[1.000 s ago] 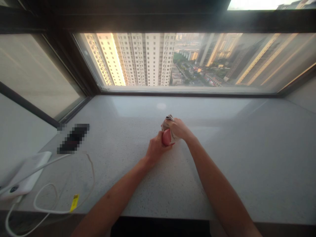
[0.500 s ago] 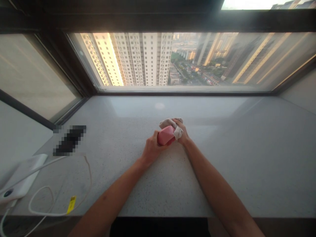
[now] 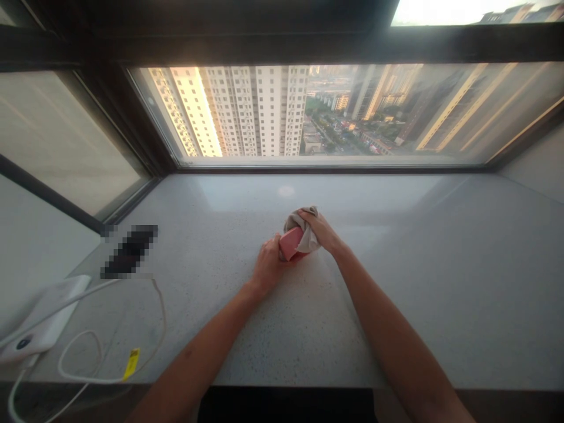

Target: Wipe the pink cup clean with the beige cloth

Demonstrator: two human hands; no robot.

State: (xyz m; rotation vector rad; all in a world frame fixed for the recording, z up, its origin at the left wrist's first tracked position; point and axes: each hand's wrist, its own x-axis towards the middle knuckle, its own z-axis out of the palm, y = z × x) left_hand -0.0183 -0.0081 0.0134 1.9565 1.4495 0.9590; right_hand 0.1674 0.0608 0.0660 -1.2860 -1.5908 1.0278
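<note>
A pink object [image 3: 291, 242], smooth and box-like with flat faces, is held just above or on the pale speckled sill [image 3: 247, 346]; I cannot tell which. My left hand [image 3: 268, 258] grips its left side, fingers wrapped around it. A light grey cloth [image 3: 309, 238] drapes over the pink object's right and far sides. My right hand [image 3: 321, 228] is closed on the cloth and presses it against the object. The cloth and hands hide much of the pink object, so its exact kind does not show.
At left lies a dark, pixelated object [image 3: 130, 251]. Nearer me, a white power bank-like box [image 3: 48, 317] has a white cable [image 3: 162, 305] with a yellow tag [image 3: 131, 363] looping over the sill. Beyond, a dark window frame [image 3: 308, 170] borders the glass.
My right hand and the cloth have shifted over the pink object, covering more of its right side. The pink object has turned slightly and moved a little left.
</note>
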